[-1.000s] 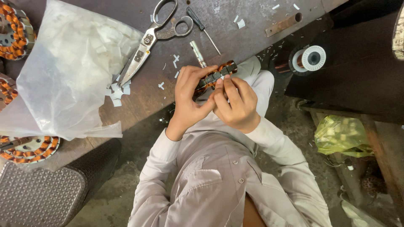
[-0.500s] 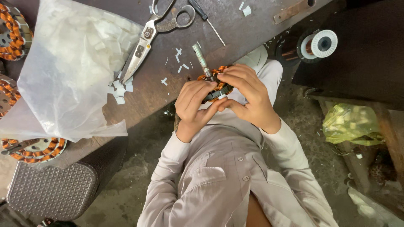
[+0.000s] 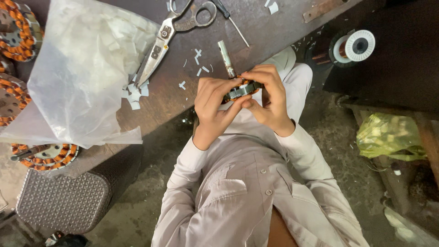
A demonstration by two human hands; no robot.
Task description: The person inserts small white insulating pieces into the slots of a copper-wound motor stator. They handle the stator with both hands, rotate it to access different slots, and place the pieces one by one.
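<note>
Both hands have nudged toward the scissors (image 3: pixel 176 34), left hand (image 3: pixel 215 107) and right hand (image 3: pixel 267 98) clamped on the copper-wound stator (image 3: pixel 240 89), held edge-on between them below the scissors, its width spanning hand to hand, equally near.

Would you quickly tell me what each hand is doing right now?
Left hand: closed on the wound stator.
Right hand: closed on the same stator from the other side.

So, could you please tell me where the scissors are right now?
The scissors lie on the dark table at the top of the head view, blades pointing down-left onto the clear plastic bag, beyond the left hand.
</note>
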